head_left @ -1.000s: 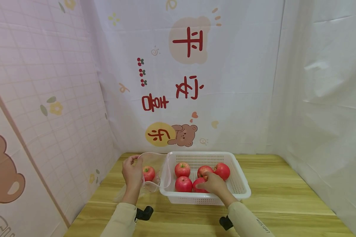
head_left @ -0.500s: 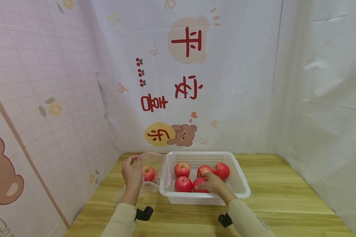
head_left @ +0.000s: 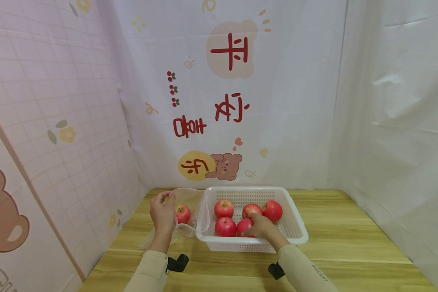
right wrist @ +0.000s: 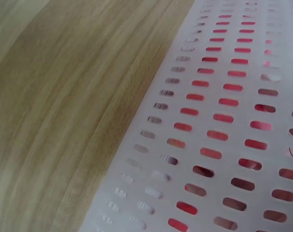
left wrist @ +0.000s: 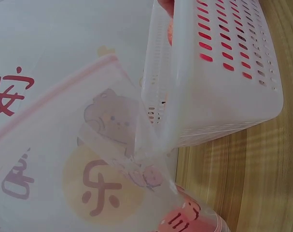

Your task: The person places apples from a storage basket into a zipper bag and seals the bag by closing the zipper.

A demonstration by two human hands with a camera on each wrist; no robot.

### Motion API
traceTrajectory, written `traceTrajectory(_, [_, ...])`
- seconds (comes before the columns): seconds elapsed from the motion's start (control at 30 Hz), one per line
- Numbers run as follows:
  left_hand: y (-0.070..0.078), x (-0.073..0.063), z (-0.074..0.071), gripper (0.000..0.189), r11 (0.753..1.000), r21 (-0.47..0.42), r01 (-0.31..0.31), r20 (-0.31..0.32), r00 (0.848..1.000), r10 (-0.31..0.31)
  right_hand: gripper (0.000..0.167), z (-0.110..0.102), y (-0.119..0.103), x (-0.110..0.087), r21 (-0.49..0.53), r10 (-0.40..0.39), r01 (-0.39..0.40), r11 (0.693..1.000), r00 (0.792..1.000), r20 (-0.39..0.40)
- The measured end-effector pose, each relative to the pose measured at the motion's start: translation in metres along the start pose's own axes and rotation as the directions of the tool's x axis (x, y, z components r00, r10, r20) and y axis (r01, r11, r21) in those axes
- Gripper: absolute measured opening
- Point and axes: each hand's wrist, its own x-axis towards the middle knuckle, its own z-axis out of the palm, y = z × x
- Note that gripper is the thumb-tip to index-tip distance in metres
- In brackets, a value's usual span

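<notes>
My left hand pinches the pink-edged rim of a clear plastic zip bag, keeping its mouth spread towards the basket. Inside the bag lies one red apple. The bag's pink edge overlaps the left rim of a white perforated plastic basket. Down in the basket my right hand grips the front middle apple, thumb on its near side and fingers over its right side. In the left wrist view the bag's film fills the foreground. The basket wall hides the right hand in its wrist view.
Other red apples sit in the basket: two at the left, one behind the right hand and one at the back right. The wooden table carries everything. A printed white cloth hangs behind.
My right hand has shifted only slightly on the front middle apple. The left hand, the bag and the basket hold their places.
</notes>
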Motion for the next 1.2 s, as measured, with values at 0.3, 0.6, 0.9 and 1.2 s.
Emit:
traceTrajectory(0.3, [0.000, 0.000, 0.001, 0.018, 1.000, -0.006, 0.007, -0.006, 1.000, -0.007, 0.068, 0.003, 0.002, 0.004, -0.032, 0.000, 0.000, 0.999, 1.000, 0.004])
traceTrajectory(0.6, [0.000, -0.001, 0.002, 0.019, 1.000, -0.008, 0.012, 0.008, 1.000, -0.012, 0.066, 0.001, 0.003, 0.002, -0.053, -0.030, 0.029, 0.998, 0.999, -0.018])
traceTrajectory(0.9, [0.001, -0.002, 0.004, 0.019, 1.000, -0.020, 0.014, 0.002, 1.000, -0.013, 0.072, 0.001, 0.004, 0.003, 0.013, 0.061, -0.060, 0.998, 0.997, -0.053])
traceTrajectory(1.2, [0.006, -0.004, 0.014, 0.019, 0.999, -0.038, 0.013, -0.032, 0.999, -0.014, 0.072, 0.000, 0.005, 0.003, 0.038, 0.045, -0.042, 0.998, 0.996, -0.080])
